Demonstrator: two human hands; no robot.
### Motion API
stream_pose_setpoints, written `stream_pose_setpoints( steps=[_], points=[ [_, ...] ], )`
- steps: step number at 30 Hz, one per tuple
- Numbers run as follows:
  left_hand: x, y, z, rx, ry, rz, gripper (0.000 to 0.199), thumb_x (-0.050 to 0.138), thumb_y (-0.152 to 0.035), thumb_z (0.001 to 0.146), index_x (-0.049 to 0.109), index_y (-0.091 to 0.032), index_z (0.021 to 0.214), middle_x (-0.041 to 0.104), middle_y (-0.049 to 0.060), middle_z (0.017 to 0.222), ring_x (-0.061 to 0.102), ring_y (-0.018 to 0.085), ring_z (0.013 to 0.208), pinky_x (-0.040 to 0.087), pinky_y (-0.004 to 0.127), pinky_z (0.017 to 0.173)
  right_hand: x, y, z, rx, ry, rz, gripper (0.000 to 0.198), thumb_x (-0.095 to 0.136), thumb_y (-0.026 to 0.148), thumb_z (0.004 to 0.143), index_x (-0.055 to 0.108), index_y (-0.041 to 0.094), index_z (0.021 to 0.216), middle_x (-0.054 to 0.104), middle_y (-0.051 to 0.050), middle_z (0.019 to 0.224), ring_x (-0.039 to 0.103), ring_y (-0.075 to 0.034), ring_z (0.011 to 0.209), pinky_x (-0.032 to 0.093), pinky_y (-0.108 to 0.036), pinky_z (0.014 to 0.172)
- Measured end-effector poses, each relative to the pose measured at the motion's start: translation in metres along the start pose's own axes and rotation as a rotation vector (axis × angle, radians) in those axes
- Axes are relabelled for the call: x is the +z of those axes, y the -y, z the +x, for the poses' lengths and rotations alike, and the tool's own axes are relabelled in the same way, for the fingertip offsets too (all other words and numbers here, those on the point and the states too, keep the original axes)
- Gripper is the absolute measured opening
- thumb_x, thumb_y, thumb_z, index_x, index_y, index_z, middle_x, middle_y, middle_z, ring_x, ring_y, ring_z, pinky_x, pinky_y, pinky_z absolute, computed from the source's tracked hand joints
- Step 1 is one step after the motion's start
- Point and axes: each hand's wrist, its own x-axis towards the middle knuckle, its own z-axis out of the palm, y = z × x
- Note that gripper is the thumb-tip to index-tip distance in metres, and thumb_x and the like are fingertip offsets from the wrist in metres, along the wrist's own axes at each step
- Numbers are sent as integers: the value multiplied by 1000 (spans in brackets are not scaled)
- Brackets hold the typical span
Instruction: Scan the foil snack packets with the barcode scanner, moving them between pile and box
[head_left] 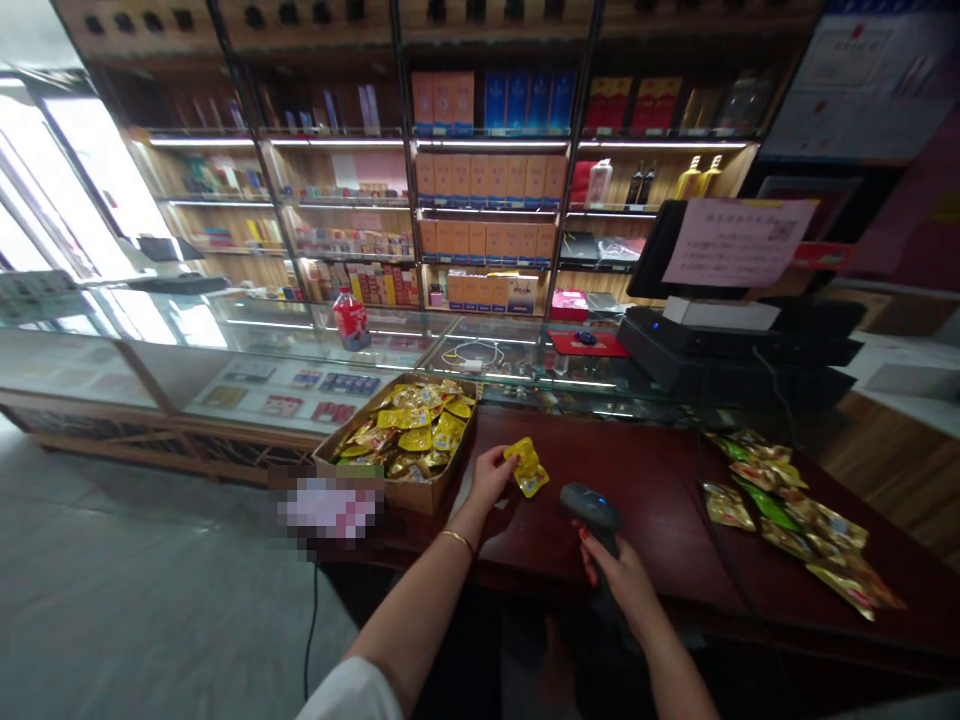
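Note:
Between the fingers of my left hand (491, 478) is a small yellow snack packet (528, 468), held just over the dark red counter (637, 450). My right hand (619, 575) wraps round the handle of a black barcode scanner (591, 505); a blue light glows on its head, which points toward the packet. Left of my left hand stands an open cardboard box (424, 494) filled with yellow and gold snack packets (415, 438). More gold and green packets (795, 515) lie in a loose pile on the counter to the right.
Behind the counter runs a glass display case (390, 345) with a red-labelled bottle (351, 318) and a coiled white cable (472, 355) on top. A black cash register (735, 345) with a paper notice (739, 240) stands at the right, near a mouse (586, 338) on a red pad.

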Motion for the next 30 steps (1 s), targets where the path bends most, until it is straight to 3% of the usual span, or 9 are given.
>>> stream_pose_setpoints(
  steps=[6,9,12,16,20,22,24,27,30],
  points=[
    [-8,-30,-24,236,-185,206,28,71,-43,80,75,-18,92,74,5,87,66,19,79,52,29,76,1,0,2,20,-19,22,58,78,64,66,74,13,93,57,6,54,50,-12,43,37,-25,45],
    [-45,-67,-24,461,-481,426,27,63,-41,88,75,-20,102,76,7,98,70,20,88,54,32,85,2,-2,1,21,-3,37,55,78,62,66,74,14,92,57,6,54,50,-11,42,37,-24,44],
    [-98,-109,-2,532,-666,623,29,58,-39,91,74,-21,105,76,8,107,71,22,96,53,34,92,3,-5,1,15,16,48,53,78,61,67,74,15,91,57,6,55,50,-11,42,37,-24,43],
    [-159,-143,33,344,-656,1014,30,53,-32,88,75,-18,102,77,11,106,70,27,101,50,37,92,4,-7,3,8,48,50,49,77,60,67,73,15,87,57,6,54,49,-11,41,36,-24,42],
    [-183,-153,46,-36,-423,1274,34,55,-36,81,77,-19,100,78,14,98,70,35,97,50,39,82,3,-6,2,4,73,71,43,76,56,70,71,15,82,56,6,54,49,-10,42,36,-23,43],
    [-179,-159,46,-124,-376,1354,38,54,-42,81,77,-20,102,77,15,98,68,38,98,50,42,80,3,-5,1,13,60,88,39,74,54,73,71,16,82,55,6,54,49,-10,43,36,-23,44],
    [-166,-165,46,-69,-435,1423,43,51,-46,82,77,-18,103,76,17,99,66,42,105,50,47,85,3,-4,-1,28,41,106,37,74,51,75,70,16,84,56,7,54,49,-10,44,37,-22,44],
    [-122,-170,52,251,-534,1407,41,50,-42,84,74,-15,104,75,18,103,61,40,113,45,52,99,6,-2,0,40,32,129,35,76,48,74,71,15,84,58,6,52,50,-10,44,39,-22,45],
    [-44,-157,57,594,-274,1190,30,48,-32,86,72,-20,102,74,11,106,62,32,111,44,47,104,4,-3,5,58,-13,174,39,77,52,73,72,15,86,56,7,52,49,-10,44,38,-22,46]
  ],
)
